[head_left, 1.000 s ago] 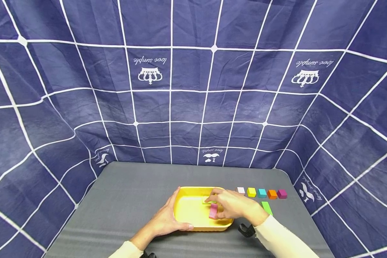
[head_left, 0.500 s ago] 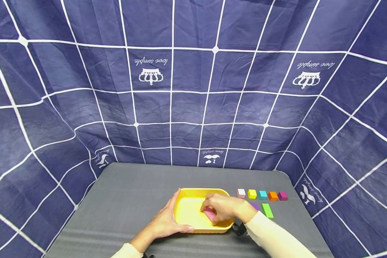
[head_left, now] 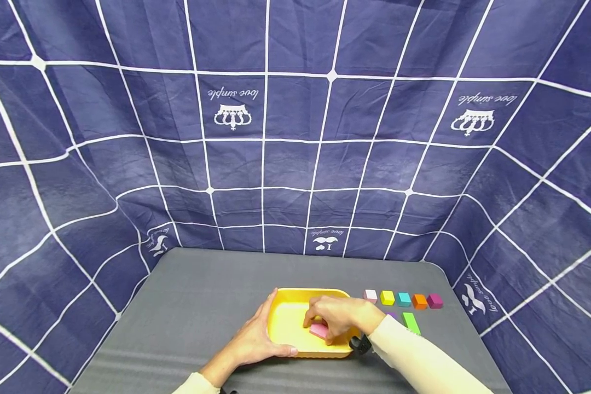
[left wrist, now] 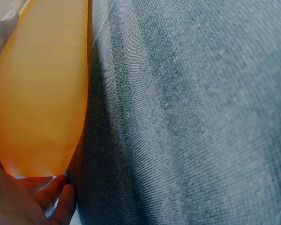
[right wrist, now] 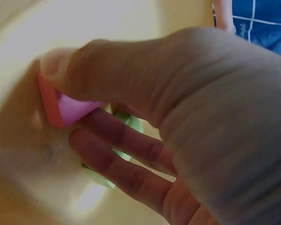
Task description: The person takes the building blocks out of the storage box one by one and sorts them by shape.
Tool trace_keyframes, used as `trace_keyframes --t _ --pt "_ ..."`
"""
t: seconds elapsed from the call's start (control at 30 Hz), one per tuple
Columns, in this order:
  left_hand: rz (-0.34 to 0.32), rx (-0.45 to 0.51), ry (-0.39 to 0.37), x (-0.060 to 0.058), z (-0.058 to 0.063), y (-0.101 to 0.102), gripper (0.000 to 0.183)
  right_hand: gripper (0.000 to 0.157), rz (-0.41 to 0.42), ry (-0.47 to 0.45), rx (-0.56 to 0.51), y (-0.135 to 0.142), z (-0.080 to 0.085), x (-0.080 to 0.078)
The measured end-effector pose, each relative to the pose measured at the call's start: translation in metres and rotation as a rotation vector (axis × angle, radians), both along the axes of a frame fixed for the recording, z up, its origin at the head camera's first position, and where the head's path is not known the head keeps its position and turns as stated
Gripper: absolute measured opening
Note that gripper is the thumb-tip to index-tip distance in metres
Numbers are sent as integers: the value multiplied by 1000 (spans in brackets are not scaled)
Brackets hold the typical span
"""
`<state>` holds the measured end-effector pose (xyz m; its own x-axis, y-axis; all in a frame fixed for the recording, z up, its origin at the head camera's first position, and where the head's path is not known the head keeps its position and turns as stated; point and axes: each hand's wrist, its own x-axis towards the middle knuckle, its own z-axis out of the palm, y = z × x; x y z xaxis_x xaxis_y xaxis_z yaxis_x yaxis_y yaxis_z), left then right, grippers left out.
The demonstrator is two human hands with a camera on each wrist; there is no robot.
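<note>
A yellow plastic tray [head_left: 295, 351] lies on the table, its rounded wall filling the left of the left wrist view. My left hand [head_left: 254, 339] grips the tray's left end, thumb over the near rim and fingers along the outer side. Inside the tray, my right hand [head_left: 336, 316] pinches a pink block [head_left: 319, 330] between thumb and fingers, low over the tray floor. The right wrist view shows the thumb pressed on the pink block [right wrist: 75, 110]. Behind the lower fingers a light green block [right wrist: 100, 177] shows in part; the rest of it is hidden.
Right of the tray stands a row of small cubes: pale pink [head_left: 370, 296], yellow [head_left: 387, 297], teal [head_left: 403, 299], orange [head_left: 419, 301] and magenta [head_left: 435, 301]. Before them lie a long green block [head_left: 411, 323] and a purple block [head_left: 392, 314], partly covered by the right arm. Blue grid cloth [head_left: 285, 164] surrounds the grey table [head_left: 212, 284].
My right hand has closed round the pink block and turned it, shifting slightly left and nearer. The purple block has come into view beside the arm. My left hand keeps its grip on the tray.
</note>
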<state>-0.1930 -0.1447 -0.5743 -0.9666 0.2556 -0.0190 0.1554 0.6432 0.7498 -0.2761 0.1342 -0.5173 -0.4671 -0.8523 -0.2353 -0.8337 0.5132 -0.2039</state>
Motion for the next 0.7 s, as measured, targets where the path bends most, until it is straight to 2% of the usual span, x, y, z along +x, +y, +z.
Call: trace_keyframes --t 0.17,0.4,0.7 --pt "-2 2 -2 1 1 0 153 51 10 -8 -29 0 -3 -1" --pt "-8 7 10 0 0 0 155 57 5 -6 -41 0 -5 -1" --pt "-7 3 17 -1 -1 -1 156 48 -12 10 -52 1 -4 -1"
